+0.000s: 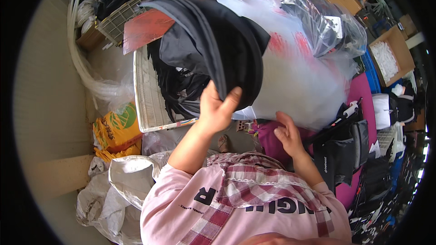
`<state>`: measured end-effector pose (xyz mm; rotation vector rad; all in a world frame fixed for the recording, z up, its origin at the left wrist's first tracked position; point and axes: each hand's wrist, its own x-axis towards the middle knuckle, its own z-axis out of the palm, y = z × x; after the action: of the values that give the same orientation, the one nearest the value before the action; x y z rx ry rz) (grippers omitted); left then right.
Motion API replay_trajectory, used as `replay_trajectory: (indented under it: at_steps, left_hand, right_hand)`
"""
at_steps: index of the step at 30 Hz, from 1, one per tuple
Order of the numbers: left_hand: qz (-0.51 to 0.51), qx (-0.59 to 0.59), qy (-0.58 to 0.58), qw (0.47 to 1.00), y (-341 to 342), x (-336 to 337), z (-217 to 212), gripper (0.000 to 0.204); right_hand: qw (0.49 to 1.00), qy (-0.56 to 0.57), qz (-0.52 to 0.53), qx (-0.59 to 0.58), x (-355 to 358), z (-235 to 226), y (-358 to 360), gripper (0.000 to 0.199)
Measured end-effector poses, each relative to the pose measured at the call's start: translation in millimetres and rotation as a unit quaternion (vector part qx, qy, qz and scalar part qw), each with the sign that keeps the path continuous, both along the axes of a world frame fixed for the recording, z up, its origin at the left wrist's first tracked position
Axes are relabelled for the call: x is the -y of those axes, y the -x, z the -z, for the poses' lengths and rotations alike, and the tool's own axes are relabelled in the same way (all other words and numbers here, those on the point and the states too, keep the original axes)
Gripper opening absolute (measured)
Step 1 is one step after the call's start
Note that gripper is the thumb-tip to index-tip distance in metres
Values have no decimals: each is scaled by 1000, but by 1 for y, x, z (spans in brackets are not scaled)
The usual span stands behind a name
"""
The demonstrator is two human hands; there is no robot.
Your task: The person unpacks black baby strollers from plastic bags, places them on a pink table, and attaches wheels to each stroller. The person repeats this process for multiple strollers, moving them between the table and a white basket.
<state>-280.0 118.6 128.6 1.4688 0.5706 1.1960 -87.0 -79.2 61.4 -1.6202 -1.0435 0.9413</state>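
My left hand (219, 111) is closed around the lower end of a bundle of black curved fabric pieces (238, 59). The bundle arches upward, with grey-black layers along its left side. Beneath it, a white plastic crate (141, 93) holds more black curved pieces (170, 93), partly covered by the bundle. Nothing is in my right hand (289, 136), whose fingers are apart near the front edge of a cloudy plastic sheet (295, 86).
Right of me lie black fabric items (338, 159) on a magenta surface (362, 88). A see-through bag (324, 25) with dark contents rests on the sheet. An open carton (404, 56) holds white pieces. At left are a yellow bag (119, 129) and white sacks (97, 199).
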Motion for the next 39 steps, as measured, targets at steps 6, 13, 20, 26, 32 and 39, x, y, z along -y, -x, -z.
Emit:
replay_trajectory:
  at_steps: [6,13,20,26,32,39]
  left_hand:
    - [194,-171,-369,893,-59,82,-36,27]
    - [160,-303,-529,776,-132,172,-36,40]
    - [249,-221,-508,794,-180,269,-48,54]
    - [342,-15,-238,909,-208,258,-57,60]
    - [401,407,210,793,-197,192,-86,87]
    - [439,360,13,823,-206,191,-130,58]
  right_hand:
    - [961,-232,41,-143,10,-55,-31,91]
    - [912,-308,190,-191,99,-84,-37,49]
    - [834,-396,372,-98,210,-110,-100,12]
    - [767,-394,335,379,276,-176,-127,17]
    - [628,-372,223,646,283,-181,-120,27]
    - [693,-331,259,586,254,-175,-146,32]
